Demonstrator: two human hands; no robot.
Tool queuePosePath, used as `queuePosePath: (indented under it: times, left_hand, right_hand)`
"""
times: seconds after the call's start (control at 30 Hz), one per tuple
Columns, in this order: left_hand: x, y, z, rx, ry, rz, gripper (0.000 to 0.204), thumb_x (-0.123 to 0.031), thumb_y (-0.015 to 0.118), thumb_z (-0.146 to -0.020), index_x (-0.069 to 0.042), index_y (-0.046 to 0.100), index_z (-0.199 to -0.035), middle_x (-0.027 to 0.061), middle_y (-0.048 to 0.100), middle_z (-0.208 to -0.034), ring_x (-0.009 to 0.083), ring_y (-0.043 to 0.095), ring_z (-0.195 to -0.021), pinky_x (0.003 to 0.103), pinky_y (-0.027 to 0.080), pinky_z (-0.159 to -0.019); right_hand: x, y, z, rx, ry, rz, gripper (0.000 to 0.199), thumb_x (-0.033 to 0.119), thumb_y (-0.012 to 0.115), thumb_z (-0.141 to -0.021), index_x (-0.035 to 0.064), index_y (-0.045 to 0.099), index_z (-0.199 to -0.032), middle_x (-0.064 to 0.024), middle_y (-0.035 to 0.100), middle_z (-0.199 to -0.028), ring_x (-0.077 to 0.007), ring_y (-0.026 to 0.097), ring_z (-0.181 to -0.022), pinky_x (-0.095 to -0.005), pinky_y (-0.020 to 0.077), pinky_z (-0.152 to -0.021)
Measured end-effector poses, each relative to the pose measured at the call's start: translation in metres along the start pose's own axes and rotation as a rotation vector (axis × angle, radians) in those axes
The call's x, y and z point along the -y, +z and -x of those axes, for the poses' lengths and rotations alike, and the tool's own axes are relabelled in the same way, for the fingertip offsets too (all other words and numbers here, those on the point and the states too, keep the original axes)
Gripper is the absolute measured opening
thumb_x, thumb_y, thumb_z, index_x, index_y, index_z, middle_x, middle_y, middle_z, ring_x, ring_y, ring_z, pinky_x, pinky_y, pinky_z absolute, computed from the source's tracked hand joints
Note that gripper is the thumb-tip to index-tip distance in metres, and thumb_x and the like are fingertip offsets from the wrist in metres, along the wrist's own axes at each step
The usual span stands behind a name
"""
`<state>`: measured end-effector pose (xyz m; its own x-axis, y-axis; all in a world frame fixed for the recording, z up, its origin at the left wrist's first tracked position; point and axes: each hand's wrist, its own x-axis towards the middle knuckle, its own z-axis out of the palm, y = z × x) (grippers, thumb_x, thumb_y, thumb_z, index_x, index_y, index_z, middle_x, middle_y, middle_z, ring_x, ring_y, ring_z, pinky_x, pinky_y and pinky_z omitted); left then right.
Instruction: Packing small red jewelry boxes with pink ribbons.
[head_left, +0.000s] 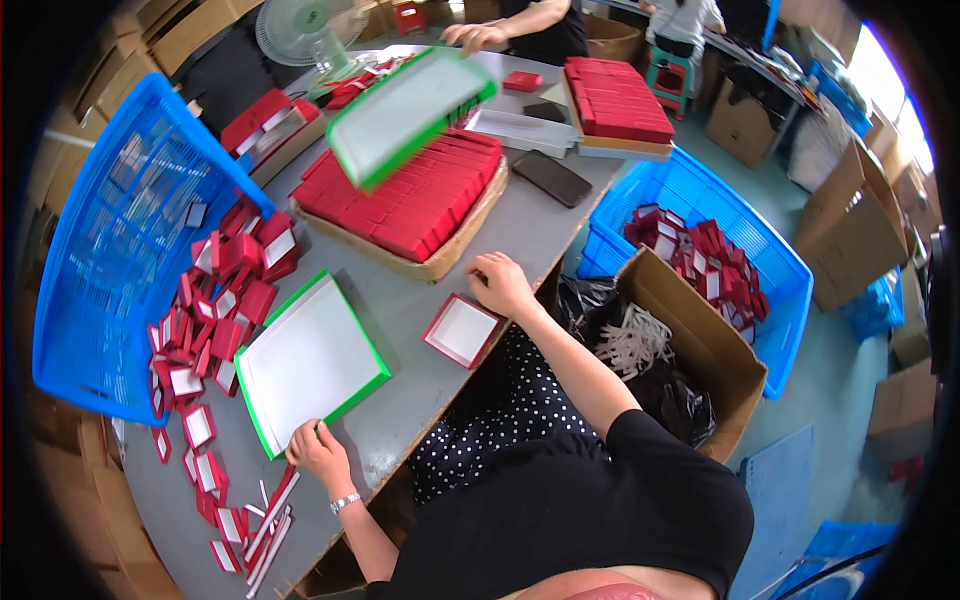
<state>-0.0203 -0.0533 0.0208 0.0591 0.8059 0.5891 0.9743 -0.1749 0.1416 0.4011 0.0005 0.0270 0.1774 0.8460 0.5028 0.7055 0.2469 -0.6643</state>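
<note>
Notably, the left hand (320, 455) met the near edge of a green-rimmed white tray (312, 365) that lay open side up on the table (395, 425); whether its grip was clamped there or merely resting could not be told. The right hand (500, 285) hung with fingers loosely bent, nothing visible in its grip, and whether the fingertips met could not be told. Just beside it, a small red box part (462, 331) sat at the table's front edge, where a brush of the right forearm could tip it off. A push on the tray could disturb the loose red pieces (205, 330) crowding its far-left side. Beyond, a co-worker's hand (475, 37) held a blurred green-rimmed lid (410, 112) above packed red boxes (400, 190); a careless descent could knock their rows askew.
</note>
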Motion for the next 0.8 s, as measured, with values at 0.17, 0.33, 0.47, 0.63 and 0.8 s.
queuePosePath:
  times: [0.17,0.33,0.47,0.63,0.8]
  left_hand:
    - [-0.003,0.0,-0.005,0.016,-0.003,0.007,0.011,-0.018,0.054,-0.091,-0.009,0.059,-0.093,0.0041,0.062,-0.095,0.0256,0.055,-0.098,0.045,0.029,-0.095]
    - [-0.008,-0.002,-0.009,0.004,0.011,0.014,0.012,-0.019,0.053,-0.092,-0.008,0.059,-0.094,0.0053,0.062,-0.095,0.0261,0.055,-0.097,0.044,0.032,-0.094]
    - [-0.003,-0.001,-0.005,0.001,-0.001,0.016,0.013,-0.019,0.053,-0.092,-0.008,0.059,-0.094,0.005,0.061,-0.094,0.0251,0.055,-0.099,0.044,0.03,-0.096]
    - [-0.005,-0.003,-0.003,0.003,0.002,0.034,0.011,-0.019,0.054,-0.091,-0.009,0.059,-0.093,0.0043,0.06,-0.093,0.0246,0.055,-0.099,0.044,0.028,-0.096]
    - [-0.021,-0.019,0.003,0.066,-0.057,0.035,0.013,-0.02,0.056,-0.091,-0.009,0.062,-0.093,0.004,0.062,-0.092,0.0249,0.055,-0.092,0.044,0.032,-0.091]
  right_hand:
    - [-0.006,0.003,-0.002,0.009,0.013,-0.009,0.012,0.009,0.057,-0.074,0.0034,0.064,-0.083,-0.0128,0.065,-0.081,-0.0327,0.061,-0.086,-0.0399,0.0493,-0.079]
    - [0.0,-0.002,-0.006,-0.078,0.094,-0.177,0.011,0.009,0.062,-0.076,0.0036,0.065,-0.086,-0.0114,0.065,-0.079,-0.0297,0.062,-0.076,-0.0389,0.0502,-0.072]
    - [0.026,-0.025,-0.045,-0.207,-0.142,-0.083,0.022,0.01,0.063,-0.077,0.0087,0.065,-0.099,-0.0089,0.065,-0.093,-0.0272,0.061,-0.093,-0.0406,0.0472,-0.086]
    - [0.023,-0.019,-0.118,-0.154,-0.435,0.322,0.03,0.019,0.066,-0.08,0.0149,0.063,-0.109,-0.0054,0.063,-0.108,-0.0269,0.056,-0.112,-0.0514,0.0293,-0.107]
    - [0.03,-0.002,-0.153,0.149,-0.418,0.384,0.019,0.02,0.066,-0.081,0.0156,0.065,-0.099,-0.0037,0.065,-0.095,-0.0216,0.062,-0.101,-0.0512,0.0354,-0.101]
